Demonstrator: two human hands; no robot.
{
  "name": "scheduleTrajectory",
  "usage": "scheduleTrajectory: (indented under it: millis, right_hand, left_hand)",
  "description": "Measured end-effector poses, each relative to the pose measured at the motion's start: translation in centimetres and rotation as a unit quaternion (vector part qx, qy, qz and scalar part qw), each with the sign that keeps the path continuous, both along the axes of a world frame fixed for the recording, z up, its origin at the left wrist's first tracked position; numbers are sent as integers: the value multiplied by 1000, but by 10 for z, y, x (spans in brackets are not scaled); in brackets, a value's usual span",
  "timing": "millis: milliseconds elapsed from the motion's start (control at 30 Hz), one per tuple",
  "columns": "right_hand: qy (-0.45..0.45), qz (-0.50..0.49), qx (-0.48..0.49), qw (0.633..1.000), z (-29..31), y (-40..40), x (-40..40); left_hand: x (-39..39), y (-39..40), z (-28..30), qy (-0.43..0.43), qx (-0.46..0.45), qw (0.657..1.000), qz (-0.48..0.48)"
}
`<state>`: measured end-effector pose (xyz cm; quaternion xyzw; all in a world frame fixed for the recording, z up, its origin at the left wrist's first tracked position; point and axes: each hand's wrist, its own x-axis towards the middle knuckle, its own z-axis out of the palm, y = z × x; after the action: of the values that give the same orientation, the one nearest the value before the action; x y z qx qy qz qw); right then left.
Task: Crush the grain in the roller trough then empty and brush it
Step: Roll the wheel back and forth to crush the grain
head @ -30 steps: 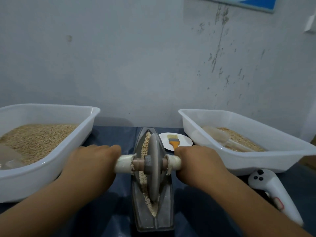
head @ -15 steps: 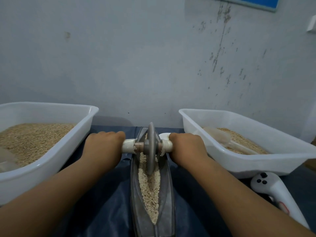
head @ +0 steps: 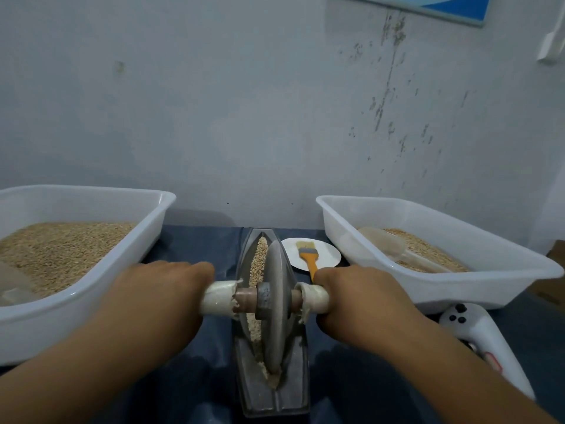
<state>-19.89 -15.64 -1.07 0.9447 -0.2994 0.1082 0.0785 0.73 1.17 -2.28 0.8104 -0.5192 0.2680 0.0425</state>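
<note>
A narrow grey boat-shaped trough (head: 293, 390) lies lengthwise on the dark blue table, with pale grain (head: 260, 255) along its groove. A grey stone roller wheel (head: 276, 304) stands upright in the groove near the trough's near half. Its axle ends in white handles. My left hand (head: 159, 298) grips the left handle (head: 218, 298). My right hand (head: 363, 298) grips the right handle (head: 315, 298). An orange-handled brush (head: 309, 255) rests on a small white plate (head: 328, 255) just behind my right hand.
A white tub (head: 146, 243) heaped with grain stands at the left. Another white tub (head: 458, 289) at the right holds some grain and a clear scoop (head: 388, 243). A white handheld controller (head: 486, 341) lies at the right front. A grey wall rises close behind.
Half a second ago the wheel was at the far end of the trough; both hands have pulled it back toward me, to the near half, uncovering the brush and plate.
</note>
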Motion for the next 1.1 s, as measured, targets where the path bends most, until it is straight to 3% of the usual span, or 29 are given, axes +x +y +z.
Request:
scheduleTrajectory:
  millis: [233, 467, 833, 1100]
  right_hand:
    - [-52, -43, -54, 996, -19, -46, 52]
    - [-93, -33, -153, 983, -12, -78, 90]
    - [-23, -17, -15, 999, -12, -17, 17]
    - [36, -7, 37, 999, 5, -9, 10]
  left_hand:
    - [24, -50, -11, 7, -46, 999, -12]
    - [51, -88, -13, 34, -66, 996, 40]
    - [7, -28, -5, -2, -1, 1000, 10]
    - [1, -15, 2, 46, 38, 998, 29]
